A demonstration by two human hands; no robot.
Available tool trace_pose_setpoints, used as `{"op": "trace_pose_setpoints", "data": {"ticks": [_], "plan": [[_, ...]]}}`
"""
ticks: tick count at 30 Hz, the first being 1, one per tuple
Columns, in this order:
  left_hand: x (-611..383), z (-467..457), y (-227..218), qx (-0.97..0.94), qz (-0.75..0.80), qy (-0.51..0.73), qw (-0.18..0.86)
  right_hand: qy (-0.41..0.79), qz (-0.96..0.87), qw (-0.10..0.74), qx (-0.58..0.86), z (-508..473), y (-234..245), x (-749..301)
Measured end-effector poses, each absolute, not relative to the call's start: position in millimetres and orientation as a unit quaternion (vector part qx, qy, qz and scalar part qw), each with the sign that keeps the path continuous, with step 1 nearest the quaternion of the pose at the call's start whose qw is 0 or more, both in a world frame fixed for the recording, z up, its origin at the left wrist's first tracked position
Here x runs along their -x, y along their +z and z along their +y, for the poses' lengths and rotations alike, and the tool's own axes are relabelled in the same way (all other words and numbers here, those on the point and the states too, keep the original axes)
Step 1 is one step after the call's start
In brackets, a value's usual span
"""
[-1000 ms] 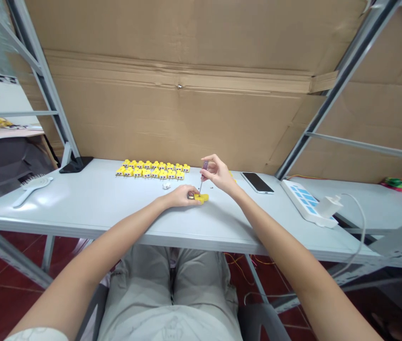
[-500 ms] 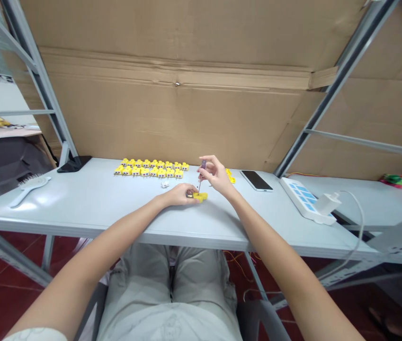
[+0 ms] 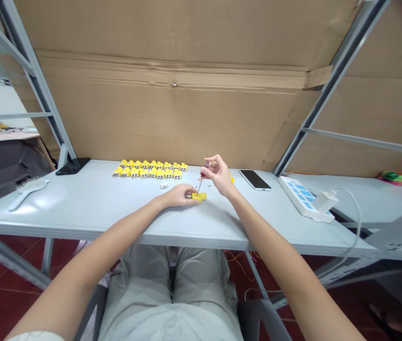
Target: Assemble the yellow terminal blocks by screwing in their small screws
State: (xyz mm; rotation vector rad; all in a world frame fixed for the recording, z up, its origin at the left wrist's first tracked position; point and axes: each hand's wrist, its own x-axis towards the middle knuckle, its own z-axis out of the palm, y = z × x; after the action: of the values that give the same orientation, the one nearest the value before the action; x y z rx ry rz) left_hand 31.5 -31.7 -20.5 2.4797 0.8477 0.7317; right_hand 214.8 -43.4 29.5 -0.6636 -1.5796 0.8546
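My left hand [image 3: 177, 195] rests on the white table [image 3: 80, 203], its fingers holding down a small yellow plastic toy piece [image 3: 199, 197] with a dark metal part showing at its near end. My right hand [image 3: 218, 174] is raised just above that piece. It pinches a thin screwdriver [image 3: 200, 181] by its handle, with the shaft slanting down to the piece. The tip is hard to see against my left fingers, so contact cannot be confirmed. Behind my hands lie two rows of similar yellow toy pieces [image 3: 149, 169].
A small white part [image 3: 164, 185] lies near my left hand. A black phone [image 3: 254, 180], white power strip [image 3: 302, 199] with plug [image 3: 325, 201], and a hairbrush [image 3: 28, 193] share the table. Cardboard [image 3: 172, 118] stands behind, between metal shelf uprights [image 3: 343, 76].
The screwdriver now leans more, with its handle tilted toward my right hand. The whole view has shifted slightly left and up. My left hand stays on the yellow piece.
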Motion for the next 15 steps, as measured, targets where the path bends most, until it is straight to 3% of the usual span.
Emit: {"op": "trace_pose_setpoints", "data": {"ticks": [15], "plan": [[-32.2, -29.5, -23.0, -0.886, 0.303, 0.274, 0.221, 0.350, -0.671, 0.592, 0.276, -45.9, 25.1, -204.1]]}}
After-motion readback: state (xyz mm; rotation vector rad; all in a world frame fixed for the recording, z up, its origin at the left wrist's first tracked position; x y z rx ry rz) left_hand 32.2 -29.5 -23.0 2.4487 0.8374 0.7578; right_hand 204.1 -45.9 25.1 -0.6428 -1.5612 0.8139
